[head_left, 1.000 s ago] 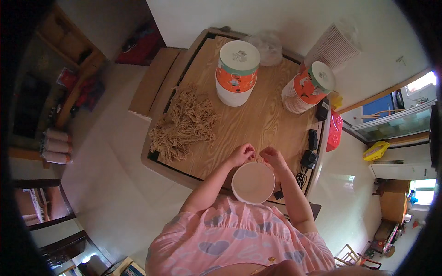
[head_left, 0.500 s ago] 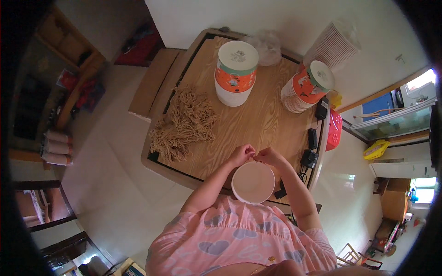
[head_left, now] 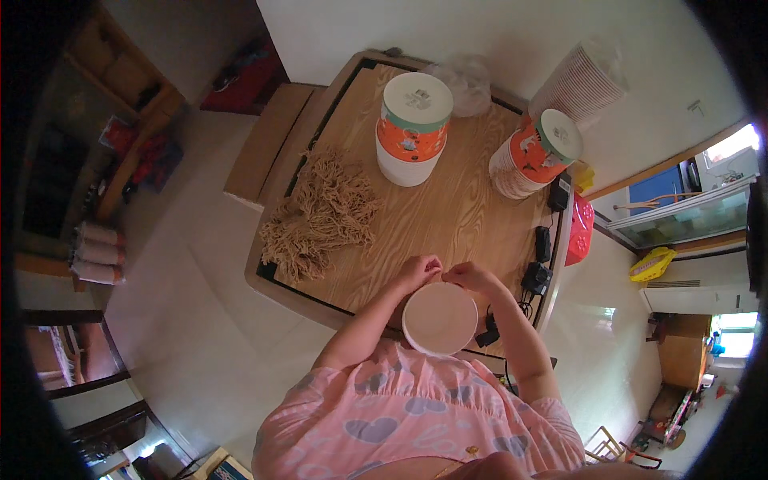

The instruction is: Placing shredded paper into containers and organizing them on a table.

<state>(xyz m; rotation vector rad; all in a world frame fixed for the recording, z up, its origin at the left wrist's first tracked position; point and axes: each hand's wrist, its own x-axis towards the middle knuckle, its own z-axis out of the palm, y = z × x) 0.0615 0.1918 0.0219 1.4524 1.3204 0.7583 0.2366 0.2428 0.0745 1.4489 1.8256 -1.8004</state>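
Observation:
A round white paper tub (head_left: 440,318) stands at the table's near edge, against my pink shirt. Just past its far rim my left hand (head_left: 419,272) is closed in a pinch. Close beside it, with a small gap, my right hand (head_left: 470,277) has its fingers pinched as well. Whatever is between the fingertips is too small to make out. To the left lies a tangled heap of tan twine pieces (head_left: 324,216). Beyond my hands rises a stack of upturned tubs (head_left: 412,136), the top one orange and green with a white base.
A second stack of upturned tubs (head_left: 532,156) stands at the right, before a tall leaning stack of white tubs (head_left: 580,78). Black power adapters (head_left: 538,278) and cables line the right edge. A clear plastic bag (head_left: 464,84) lies at the back; a cardboard box (head_left: 272,144) adjoins the left.
My hands have drawn slightly apart at the tub's far rim, leaving a small gap between the fingertips. The tub and the stacks stay in place.

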